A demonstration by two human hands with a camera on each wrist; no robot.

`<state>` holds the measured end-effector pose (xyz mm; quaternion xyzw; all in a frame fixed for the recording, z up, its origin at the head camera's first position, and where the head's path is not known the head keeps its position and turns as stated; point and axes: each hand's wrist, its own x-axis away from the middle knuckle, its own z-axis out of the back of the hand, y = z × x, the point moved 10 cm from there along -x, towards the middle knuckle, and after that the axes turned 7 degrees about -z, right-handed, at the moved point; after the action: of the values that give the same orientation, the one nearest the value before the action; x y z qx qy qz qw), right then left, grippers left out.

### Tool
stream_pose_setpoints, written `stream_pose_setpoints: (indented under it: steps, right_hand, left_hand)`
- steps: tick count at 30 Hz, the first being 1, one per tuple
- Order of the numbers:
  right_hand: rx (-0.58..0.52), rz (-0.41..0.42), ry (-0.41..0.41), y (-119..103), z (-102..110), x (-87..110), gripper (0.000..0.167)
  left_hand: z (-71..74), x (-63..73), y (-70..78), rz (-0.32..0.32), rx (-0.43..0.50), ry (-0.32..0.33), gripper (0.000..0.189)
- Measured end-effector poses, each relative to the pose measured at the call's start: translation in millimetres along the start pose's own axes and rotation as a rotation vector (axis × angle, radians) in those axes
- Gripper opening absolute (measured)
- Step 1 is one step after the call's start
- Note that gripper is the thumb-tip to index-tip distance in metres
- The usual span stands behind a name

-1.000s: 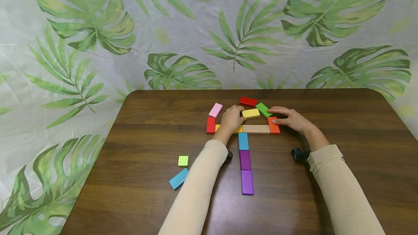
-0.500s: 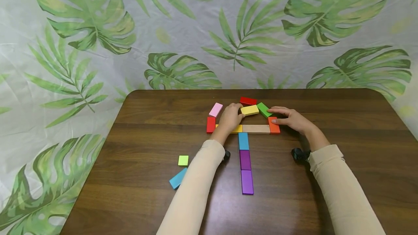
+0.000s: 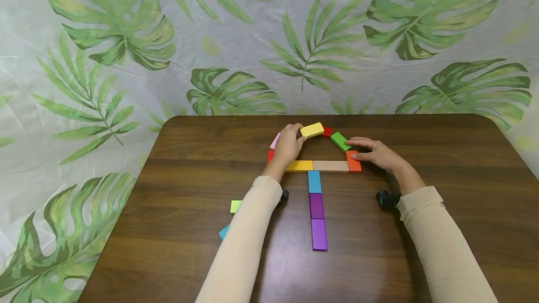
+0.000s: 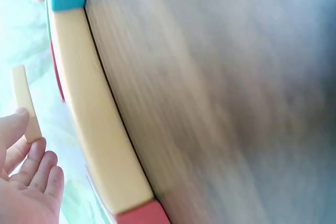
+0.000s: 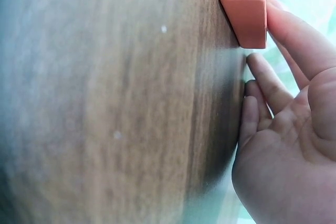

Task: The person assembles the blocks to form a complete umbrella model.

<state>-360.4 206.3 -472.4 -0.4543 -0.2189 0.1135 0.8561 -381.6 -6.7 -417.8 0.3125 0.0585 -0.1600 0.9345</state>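
Note:
My left hand (image 3: 288,144) pinches a pale yellow block (image 3: 312,130) by its left end, thumb against fingers, at the far part of the table. Part of a red block (image 3: 327,132) shows behind its right end. The held block also appears in the left wrist view, where the yellow block (image 4: 25,98) stands out from the fingertips. My right hand (image 3: 376,155) rests with relaxed fingers beside an orange block (image 3: 355,163) and a green block (image 3: 339,141). Its thumb touches the orange one. A pink block (image 3: 274,140) and a red block (image 3: 270,155) lie partly hidden behind my left hand.
A deep yellow block (image 3: 300,166) and a plain wood block (image 3: 330,166) form a row. Below it a blue block (image 3: 314,181) and two purple blocks (image 3: 316,205) run toward me. A lime block (image 3: 235,206) and another blue block (image 3: 224,232) are partly covered by my left sleeve.
My left hand has carried the pale yellow block away from me and to the left, from inside the arc of blocks to over the far red block. The right hand has stayed in place.

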Motion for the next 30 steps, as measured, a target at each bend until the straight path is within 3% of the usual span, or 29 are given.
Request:
stream_pose_setpoints:
  steps: [14, 22, 30]
  right_hand:
    - [-0.008, -0.001, -0.006, 0, 0, 1.0, 0.054]
    - [0.004, 0.001, 0.001, -3, -1, 2.0, 0.053]
    - [0.025, 0.008, 0.010, -5, 1, 3.2, 0.052]
  left_hand:
    - [16.4, -1.4, -30.6, 0.093, -0.020, 0.079, 0.036]
    - [16.3, -3.8, -42.9, 0.148, -0.066, 0.071, 0.036]
    - [12.7, -5.1, -45.4, 0.178, -0.099, 0.024, 0.037]
